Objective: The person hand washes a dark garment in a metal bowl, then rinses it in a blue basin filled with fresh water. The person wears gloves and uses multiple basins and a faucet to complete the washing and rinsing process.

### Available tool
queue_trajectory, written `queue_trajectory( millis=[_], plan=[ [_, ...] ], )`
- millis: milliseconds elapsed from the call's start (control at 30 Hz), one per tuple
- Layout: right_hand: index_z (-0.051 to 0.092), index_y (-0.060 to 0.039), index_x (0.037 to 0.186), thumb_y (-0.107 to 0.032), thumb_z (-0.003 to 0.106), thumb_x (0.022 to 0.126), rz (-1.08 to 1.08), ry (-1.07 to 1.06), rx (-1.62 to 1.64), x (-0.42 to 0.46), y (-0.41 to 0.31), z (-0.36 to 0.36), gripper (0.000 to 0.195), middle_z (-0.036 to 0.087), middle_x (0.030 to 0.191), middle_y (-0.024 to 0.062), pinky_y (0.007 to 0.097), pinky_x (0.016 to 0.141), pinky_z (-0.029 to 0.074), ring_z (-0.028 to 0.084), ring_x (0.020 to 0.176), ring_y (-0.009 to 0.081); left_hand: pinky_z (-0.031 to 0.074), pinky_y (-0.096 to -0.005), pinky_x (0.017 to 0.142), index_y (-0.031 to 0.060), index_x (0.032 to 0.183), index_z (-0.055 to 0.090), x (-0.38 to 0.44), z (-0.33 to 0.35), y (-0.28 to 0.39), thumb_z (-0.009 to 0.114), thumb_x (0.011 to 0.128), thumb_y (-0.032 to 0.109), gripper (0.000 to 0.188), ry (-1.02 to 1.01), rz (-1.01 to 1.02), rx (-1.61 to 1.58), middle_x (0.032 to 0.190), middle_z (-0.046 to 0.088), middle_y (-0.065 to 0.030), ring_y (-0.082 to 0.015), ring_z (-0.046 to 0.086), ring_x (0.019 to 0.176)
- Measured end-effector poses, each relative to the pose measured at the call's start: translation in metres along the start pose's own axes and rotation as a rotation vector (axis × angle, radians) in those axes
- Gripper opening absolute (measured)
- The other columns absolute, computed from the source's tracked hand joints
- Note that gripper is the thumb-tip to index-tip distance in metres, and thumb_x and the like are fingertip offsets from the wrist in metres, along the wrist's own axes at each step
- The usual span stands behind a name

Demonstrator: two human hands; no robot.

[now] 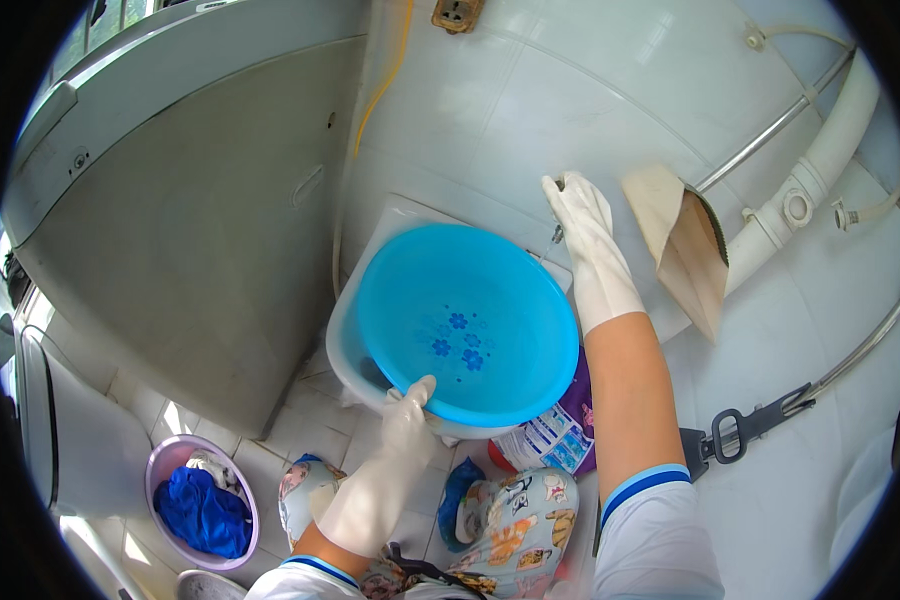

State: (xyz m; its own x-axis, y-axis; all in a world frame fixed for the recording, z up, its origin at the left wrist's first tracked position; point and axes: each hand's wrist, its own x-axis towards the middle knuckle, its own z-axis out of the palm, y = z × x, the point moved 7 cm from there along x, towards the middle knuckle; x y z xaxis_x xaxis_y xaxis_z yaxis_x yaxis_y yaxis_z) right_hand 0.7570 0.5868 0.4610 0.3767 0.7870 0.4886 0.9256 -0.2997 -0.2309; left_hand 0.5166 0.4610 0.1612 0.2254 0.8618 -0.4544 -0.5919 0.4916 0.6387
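Note:
A round blue plastic basin [412, 277] with a blue flower print on its bottom rests tilted over a white sink [349, 360]. My left hand [409, 420], in a white rubber glove, grips the basin's near rim with the thumb over the edge. My right hand [581, 214], gloved the same way, is closed around a small metal tap [557, 234] on the wall. Most of the tap is hidden by the glove. A thin stream of water runs from the spout behind the basin's far right rim.
To the left stands a large grey appliance [195, 225]. A lilac tub [154, 491] on the tiled floor holds blue cloth [202, 514]. On the right are a cut-open beige container [675, 247], a white drainpipe [802, 195] and a black-handled pole [727, 435]. A purple printed bag [570, 427] lies beside the sink.

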Motion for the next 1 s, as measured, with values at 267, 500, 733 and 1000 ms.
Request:
queue_trajectory(
  millis=[267, 500, 733, 1000],
  plan=[
    [0.061, 0.0016, 0.09, -0.029, 0.053, 0.099, 0.038, -0.027, 0.177, 0.0, -0.007, 0.008, 0.033, 0.066, 0.084, 0.0191, 0.0388, 0.07, 0.053, 0.067, 0.075, 0.0287, 0.044, -0.0351, 0.071, 0.0063, 0.113, 0.055, 0.007, -0.006, -0.005, 0.073, 0.088, 0.023, 0.035, 0.019, -0.03, -0.051, 0.096, 0.06, -0.0074, -0.0188, 0.053, 0.079],
    [0.063, -0.0006, 0.088, -0.03, 0.053, 0.097, 0.007, -0.021, 0.164, 0.001, -0.001, 0.008, 0.032, 0.066, 0.077, 0.0148, 0.0356, 0.068, 0.052, 0.067, 0.07, 0.0256, 0.04, -0.0334, 0.066, 0.0079, 0.108, 0.055, 0.009, -0.001, -0.006, 0.074, 0.086, 0.022, 0.033, -0.012, -0.017, -0.109, 0.09, 0.059, -0.0057, -0.0164, 0.05, 0.074],
    [0.07, -0.005, 0.103, -0.035, 0.055, 0.099, 0.08, 0.141, 0.465, -0.012, 0.013, 0.006, 0.033, 0.072, 0.082, 0.0064, 0.0313, 0.069, 0.053, 0.065, 0.068, 0.0154, 0.044, -0.0316, 0.067, 0.0063, 0.106, 0.05, 0.007, -0.002, -0.004, 0.073, 0.088, 0.025, 0.034, -0.03, -0.037, -0.039, 0.092, 0.053, -0.0058, -0.0149, 0.05, 0.077],
    [0.069, -0.0022, 0.114, -0.031, 0.059, 0.101, 0.352, 0.458, 0.901, -0.177, 0.133, 0.035, 0.033, 0.072, 0.101, 0.0119, 0.0282, 0.078, 0.054, 0.067, 0.086, 0.016, 0.044, -0.0363, 0.073, 0.0083, 0.105, 0.053, 0.003, -0.004, 0.0, 0.074, 0.087, 0.026, 0.033, 0.03, -0.054, 0.054, 0.094, 0.055, -0.0074, -0.0183, 0.051, 0.081]
  ],
)
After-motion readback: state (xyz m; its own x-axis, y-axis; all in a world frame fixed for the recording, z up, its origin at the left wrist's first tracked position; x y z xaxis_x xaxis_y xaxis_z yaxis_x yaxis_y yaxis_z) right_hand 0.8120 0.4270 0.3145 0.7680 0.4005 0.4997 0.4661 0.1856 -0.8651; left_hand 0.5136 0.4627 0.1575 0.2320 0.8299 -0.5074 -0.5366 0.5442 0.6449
